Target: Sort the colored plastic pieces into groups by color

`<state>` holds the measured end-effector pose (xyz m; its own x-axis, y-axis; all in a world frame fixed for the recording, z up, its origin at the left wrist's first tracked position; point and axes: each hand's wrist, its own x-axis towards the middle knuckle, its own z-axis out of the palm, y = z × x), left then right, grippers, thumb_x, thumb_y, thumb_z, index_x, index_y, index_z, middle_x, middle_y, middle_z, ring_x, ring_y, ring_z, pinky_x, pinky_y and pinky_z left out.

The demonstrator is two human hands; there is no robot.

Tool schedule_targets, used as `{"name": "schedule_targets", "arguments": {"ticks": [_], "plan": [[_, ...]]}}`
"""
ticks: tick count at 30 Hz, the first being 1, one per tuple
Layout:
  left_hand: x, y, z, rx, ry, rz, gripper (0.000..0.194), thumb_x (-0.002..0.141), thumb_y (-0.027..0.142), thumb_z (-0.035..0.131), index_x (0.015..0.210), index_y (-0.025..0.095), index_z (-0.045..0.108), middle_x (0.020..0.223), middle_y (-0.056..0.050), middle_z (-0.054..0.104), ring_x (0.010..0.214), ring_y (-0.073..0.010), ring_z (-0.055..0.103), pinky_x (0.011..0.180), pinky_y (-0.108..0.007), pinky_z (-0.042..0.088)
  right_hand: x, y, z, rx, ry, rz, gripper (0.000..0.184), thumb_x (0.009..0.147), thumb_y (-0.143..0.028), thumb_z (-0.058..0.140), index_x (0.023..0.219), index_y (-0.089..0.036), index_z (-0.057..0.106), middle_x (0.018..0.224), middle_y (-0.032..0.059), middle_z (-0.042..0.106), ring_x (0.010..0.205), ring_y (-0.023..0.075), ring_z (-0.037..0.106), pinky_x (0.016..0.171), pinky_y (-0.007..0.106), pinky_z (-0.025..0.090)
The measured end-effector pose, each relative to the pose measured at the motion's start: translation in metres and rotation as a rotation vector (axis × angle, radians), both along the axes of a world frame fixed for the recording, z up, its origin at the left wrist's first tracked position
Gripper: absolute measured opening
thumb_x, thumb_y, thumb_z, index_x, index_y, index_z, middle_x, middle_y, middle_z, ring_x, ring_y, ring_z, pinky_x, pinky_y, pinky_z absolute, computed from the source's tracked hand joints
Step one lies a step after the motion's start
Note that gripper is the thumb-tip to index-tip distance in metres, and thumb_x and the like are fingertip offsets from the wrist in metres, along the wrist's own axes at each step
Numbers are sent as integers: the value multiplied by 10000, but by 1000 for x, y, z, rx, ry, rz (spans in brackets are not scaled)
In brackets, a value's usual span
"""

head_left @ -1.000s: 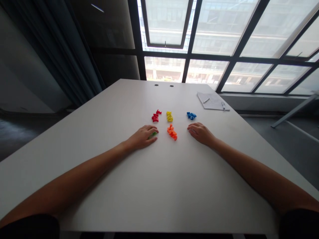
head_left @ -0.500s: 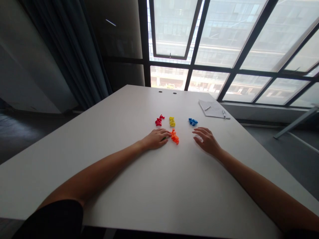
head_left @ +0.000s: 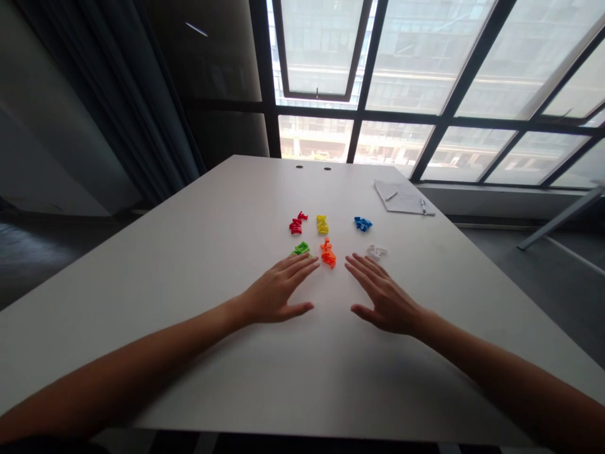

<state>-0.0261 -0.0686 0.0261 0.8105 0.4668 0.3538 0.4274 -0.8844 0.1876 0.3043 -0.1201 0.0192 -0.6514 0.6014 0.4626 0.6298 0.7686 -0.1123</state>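
Six small clusters of glossy plastic pieces lie on the white table [head_left: 198, 271]: a red cluster [head_left: 296, 223], a yellow one [head_left: 322, 224], a blue one [head_left: 363, 224], a green one [head_left: 301, 248], an orange one [head_left: 328, 253] and a white one [head_left: 375, 252]. My left hand [head_left: 276, 299] rests open, fingertips just short of the green and orange clusters. My right hand [head_left: 387, 306] lies open with spread fingers, close to the orange and white clusters. Neither hand holds anything.
A sheet of paper [head_left: 401, 197] lies at the far right of the table, with a pen [head_left: 424, 207] on it. Two small round holes [head_left: 312, 168] mark the far end. Tall windows stand behind, a dark curtain [head_left: 108, 94] hangs left, and a metal bar [head_left: 562, 214] stands right.
Both hands have slid back toward me and opened wider. This uncovers the green and white clusters, which they partly hid before. The coloured clusters have not visibly shifted.
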Motion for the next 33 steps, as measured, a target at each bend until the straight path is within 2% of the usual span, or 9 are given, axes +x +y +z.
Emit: {"name": "schedule_targets", "arguments": {"ticks": [3, 6, 15, 19, 22, 25, 28, 30, 33], "plan": [[-3, -22, -9, -48, 76, -4, 962, 989, 647, 617, 1731, 201, 197, 1742, -162, 307, 1612, -370, 298, 1332, -545, 266, -5, -14, -11, -184, -96, 19, 1096, 954, -702, 644, 1733, -126, 133, 1754, 231, 218, 1634, 405, 219, 1321, 613, 247], [-2, -28, -23, -115, 197, -24, 1001, 990, 712, 567, 1735, 172, 174, 1741, -199, 270, 1614, -388, 280, 1326, -566, 241, -8, -21, -22, -330, -137, 35, 1136, 915, -756, 656, 1731, -137, 165, 1749, 218, 228, 1632, 402, 225, 1345, 572, 191], [2, -21, -29, -142, 306, -41, 995, 999, 769, 492, 1734, 178, 174, 1755, -188, 225, 1630, -355, 254, 1334, -529, 172, -14, -18, -26, -382, -159, 12, 1032, 938, -763, 615, 1698, -135, 311, 1730, 226, 286, 1619, 396, 274, 1339, 581, 179], [5, -18, -25, -94, 243, -22, 895, 978, 741, 567, 1668, 205, 374, 1699, -175, 398, 1559, -369, 403, 1283, -519, 297, -14, -12, -24, -300, -114, -14, 754, 991, -615, 643, 1603, -195, 509, 1673, 211, 434, 1552, 403, 413, 1276, 615, 304], [7, -10, -21, -35, 137, 15, 487, 1033, 549, 581, 1399, 239, 662, 1433, -124, 684, 1301, -305, 648, 1099, -432, 482, -14, -5, -23, -219, -21, 30, 492, 999, -472, 677, 1424, -224, 670, 1516, 174, 631, 1415, 370, 572, 1178, 574, 430], [4, 2, -21, 6, 51, 54, 246, 1051, 355, 527, 1018, 232, 738, 955, -45, 771, 846, -188, 712, 755, -303, 506, -11, 4, -23, -179, 137, 98, 199, 1035, -342, 603, 1028, -220, 760, 1063, 119, 797, 1032, 261, 722, 958, 424, 541], [-1, 13, -25, 31, 2, 75, 292, 1038, 312, 519, 796, 213, 649, 681, 9, 660, 589, -134, 586, 578, -270, 379, -6, 10, -27, -137, 273, 24, 418, 1059, -307, 513, 650, -231, 552, 632, 23, 598, 596, 163, 529, 620, 302, 427], [-4, 16, -26, 40, -6, 33, 361, 1043, 313, 508, 704, 207, 568, 613, 22, 600, 532, -122, 520, 552, -272, 334, -2, 12, -30, -129, 329, -47, 491, 1056, -317, 497, 583, -245, 386, 559, -26, 442, 518, 133, 372, 545, 295, 300], [-5, 17, -25, 10, -7, -83, 409, 1042, 299, 495, 644, 206, 475, 569, 30, 543, 492, -114, 460, 537, -285, 306, 1, 13, -34, -191, 372, -83, 506, 1048, -315, 490, 597, -249, 270, 558, -52, 339, 510, 120, 288, 534, 299, 231]]}}
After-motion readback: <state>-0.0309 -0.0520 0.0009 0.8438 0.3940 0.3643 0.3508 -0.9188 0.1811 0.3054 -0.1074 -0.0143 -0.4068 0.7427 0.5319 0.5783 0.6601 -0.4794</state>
